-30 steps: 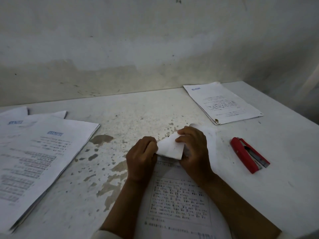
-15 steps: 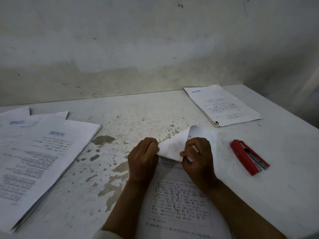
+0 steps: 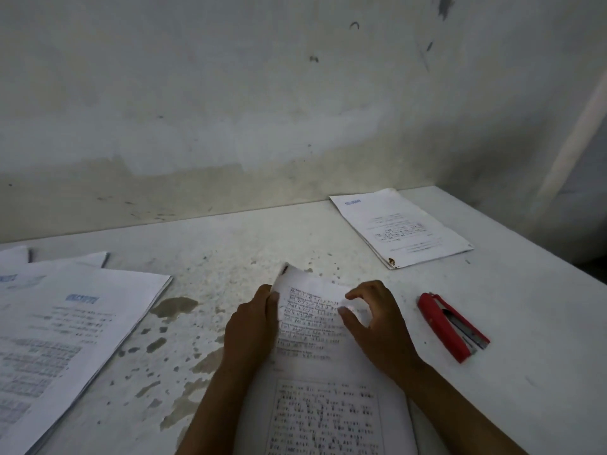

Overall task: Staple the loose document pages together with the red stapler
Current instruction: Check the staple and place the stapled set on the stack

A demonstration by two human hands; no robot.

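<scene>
Dim, flat indoor lighting with a paler patch on the tabletop point(image 3: 249, 244), darkening toward the corners; wide-angle bowing at edges; printed text on pages point(image 3: 325, 412) soft, slightly blurred.

A worn white tabletop point(image 3: 328, 231) is seen from a single head-worn camera, angled forward and down. The stained plaster wall point(image 3: 230, 110) behind is faced squarely, and both forearms are framed close at the lower edge.

Printed document pages point(image 3: 323, 389) lie flat; red stapler point(image 3: 451, 326) rests just right.
</scene>
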